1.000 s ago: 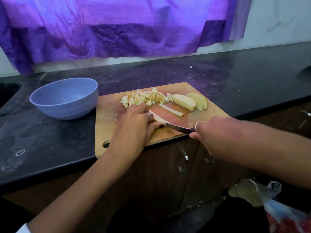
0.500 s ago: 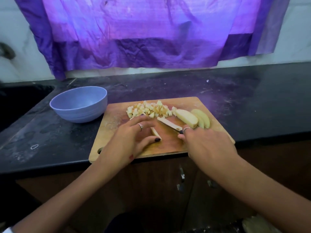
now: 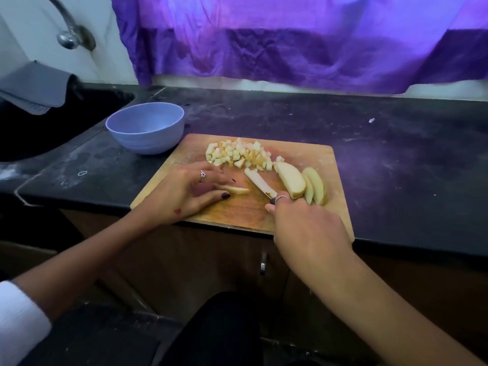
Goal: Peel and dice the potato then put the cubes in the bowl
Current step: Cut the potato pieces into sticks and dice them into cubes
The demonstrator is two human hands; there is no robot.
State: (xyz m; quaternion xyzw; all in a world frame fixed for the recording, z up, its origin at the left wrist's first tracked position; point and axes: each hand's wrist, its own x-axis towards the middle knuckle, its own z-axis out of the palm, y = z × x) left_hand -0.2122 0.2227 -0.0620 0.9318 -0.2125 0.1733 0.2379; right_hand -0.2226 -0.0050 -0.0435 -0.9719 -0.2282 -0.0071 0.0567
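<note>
Mid-dicing: 1 potato strip (image 3: 236, 190) pinned on cutting board (image 3: 311, 157) by left hand (image 3: 184, 192); knife (image 3: 260, 184) gripped in right hand (image 3: 307, 229). Cubes (image 3: 237, 154) piled beyond, bowl (image 3: 145, 126) unfilled. Next, probably: crosscut strip, fingertips tucked.

Left hand (image 3: 188, 192): palm down, fingers extended to the right, thumb stretched along the near side. Fingertips press a strip; thumb tip touches its near edge. Ring on one finger, dark nail polish. Left forearm runs in from the lower left, white sleeve at the frame edge.

Right hand (image 3: 306, 228): back facing up, fingers curled round a knife handle, forefinger with ring at the far end. Right forearm enters from the lower right, bare.
</note>
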